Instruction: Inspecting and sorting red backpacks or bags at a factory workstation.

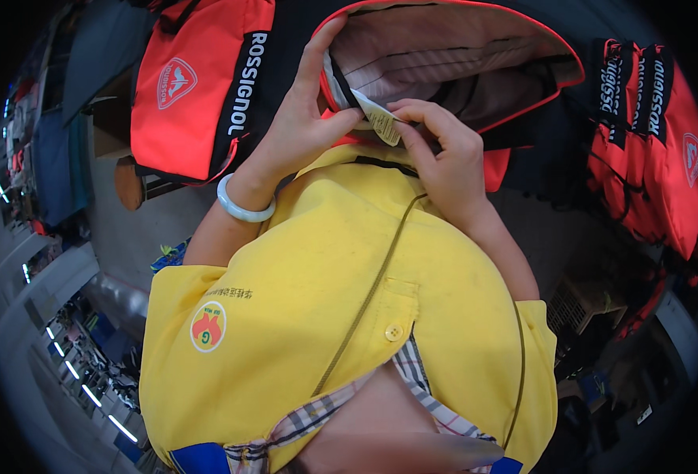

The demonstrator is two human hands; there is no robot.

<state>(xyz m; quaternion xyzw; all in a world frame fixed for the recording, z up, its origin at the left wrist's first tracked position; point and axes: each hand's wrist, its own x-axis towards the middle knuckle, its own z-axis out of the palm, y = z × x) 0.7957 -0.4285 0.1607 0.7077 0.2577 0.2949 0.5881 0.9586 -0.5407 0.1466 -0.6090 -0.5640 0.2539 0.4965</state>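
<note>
- At the far left, a red bag (183, 95) with a black side strip lay beside the left forearm, well apart from the label in hand.
- The left hand (301, 130), with a pale bracelet (245, 199) at its wrist, stood at the left end of the open bag. Its forefinger pointed up along the outer edge and its thumb reached right across the lower edge, the two spread wide. The other fingers were hidden, so I could not tell whether they closed on the fabric.
- The open bag (444, 59), red-edged with a pale, faintly striped lining, spread rightward from that hand, its long axis running across the person's front and its mouth gaping toward the chest.
- The white label (379, 120) lay at the lower left of the mouth, between the two hands. Its long axis slanted down to the right, from near the left thumb's tip to the right fingertips; contact with the left thumb was unclear.
- The right hand (448, 154) was the nearer one, touching the label: thumb and forefinger were pinched together on its right edge, coming in from the right.
- At the far right, more red bags (673, 158) lay apart from both hands.
</note>
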